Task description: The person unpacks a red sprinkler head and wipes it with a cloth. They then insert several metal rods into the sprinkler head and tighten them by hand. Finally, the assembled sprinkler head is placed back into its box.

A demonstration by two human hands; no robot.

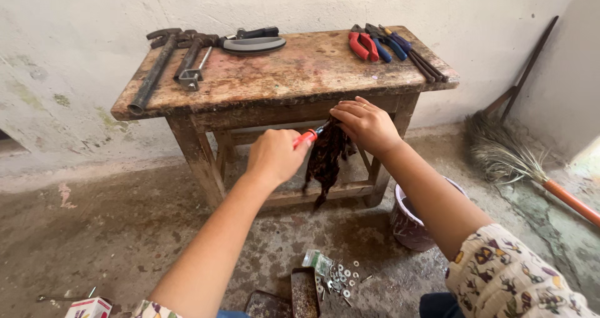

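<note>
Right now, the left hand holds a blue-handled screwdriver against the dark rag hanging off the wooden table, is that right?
Not quite: in the head view the screwdriver handle is red-orange, not blue. The left hand does hold it against the dark rag hanging off the wooden table.

This is a rough home workshop or repair corner, set against a stained, whitewashed wall (375, 5). A worn wooden workbench gives a scarred, paint-blotched surface (300, 68) laid out with hand tools: a heavy pipe wrench (156, 61), a hammer (194, 55), a dark-handled cutting tool (253, 41), and pliers with red and blue grips (375, 46). The bare concrete floor (112, 230) is patchy and dirty, scattered with loose washers and nuts (340, 280) beside rusty metal tins (305, 293). A straw broom with an orange handle (506, 155) leans in the corner, and a spattered bucket (409, 221) stands by the bench leg.
</note>
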